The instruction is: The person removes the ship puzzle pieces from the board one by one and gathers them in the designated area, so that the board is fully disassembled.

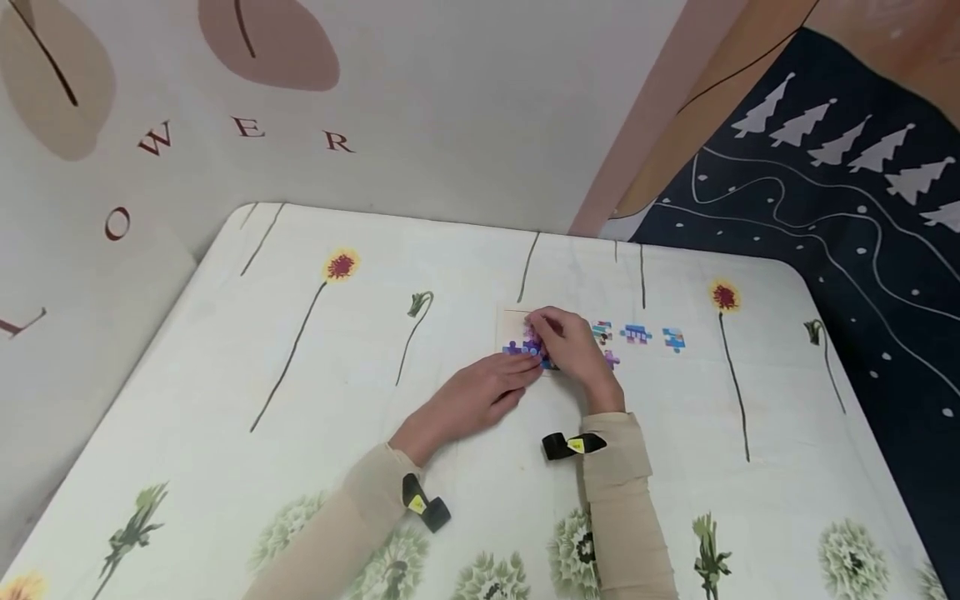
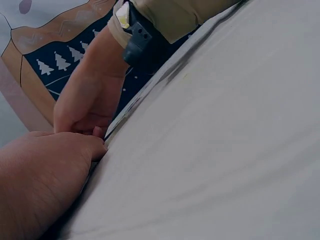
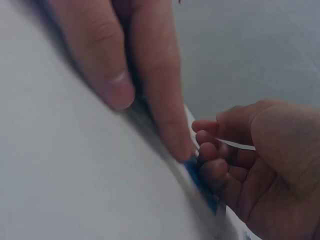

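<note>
A shallow pale puzzle tray [image 1: 501, 323] lies near the far side of the table, with joined purple and blue puzzle pieces [image 1: 513, 348] along its near edge. My left hand [image 1: 483, 392] rests its outstretched fingers on these pieces. In the right wrist view, the left fingers [image 3: 157, 70] lie along the tray's near edge. My right hand [image 1: 573, 346] bends over the tray's right part, thumb and forefinger pinching a pinkish-purple puzzle piece [image 1: 529, 328]. Curled fingers of the right hand [image 3: 280, 160] come close to the left fingertips. The right palm hides part of the tray.
Right of the tray lie several loose puzzle pieces: a multicoloured one [image 1: 602, 332], a blue-purple one [image 1: 636, 334], a blue-orange one [image 1: 673, 339] and a purple one [image 1: 612, 359] beside the right wrist. A flowered cloth [image 1: 300, 467] covers the table; a wall [image 1: 465, 125] stands behind.
</note>
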Demonstrator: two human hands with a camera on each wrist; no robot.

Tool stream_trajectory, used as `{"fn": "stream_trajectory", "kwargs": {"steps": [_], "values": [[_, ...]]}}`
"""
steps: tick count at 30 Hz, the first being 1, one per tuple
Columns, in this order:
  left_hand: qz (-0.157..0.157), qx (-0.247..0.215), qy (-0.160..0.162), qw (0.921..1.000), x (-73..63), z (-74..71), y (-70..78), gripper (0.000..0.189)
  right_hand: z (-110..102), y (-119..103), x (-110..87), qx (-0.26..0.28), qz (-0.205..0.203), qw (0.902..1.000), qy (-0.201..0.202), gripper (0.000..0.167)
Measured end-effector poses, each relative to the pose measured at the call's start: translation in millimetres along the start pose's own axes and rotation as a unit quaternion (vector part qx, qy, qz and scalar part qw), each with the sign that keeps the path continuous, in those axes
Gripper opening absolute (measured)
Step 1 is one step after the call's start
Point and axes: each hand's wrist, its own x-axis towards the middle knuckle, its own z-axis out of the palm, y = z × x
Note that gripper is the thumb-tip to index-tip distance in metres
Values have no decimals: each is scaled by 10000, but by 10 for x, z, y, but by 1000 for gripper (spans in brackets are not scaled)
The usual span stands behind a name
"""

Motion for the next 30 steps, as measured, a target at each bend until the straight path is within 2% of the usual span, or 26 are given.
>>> {"fn": "stream_trajectory", "kwargs": {"steps": [7, 15, 24, 30], "values": [[21, 136, -21, 9999, -4, 11, 8, 43, -20, 72, -17, -144, 214, 9997, -13, 29], [69, 261, -102, 9996, -13, -2, 33, 45, -61, 108, -19, -104, 112, 9999, 14, 25], [9, 164, -112, 9998, -15, 3, 21, 45, -56, 102, -2, -268, 140, 9995, 118, 23], [-15, 98, -113, 9999, -16, 12, 17, 45, -47, 103, -11, -34, 216, 9998, 29, 21]]}}
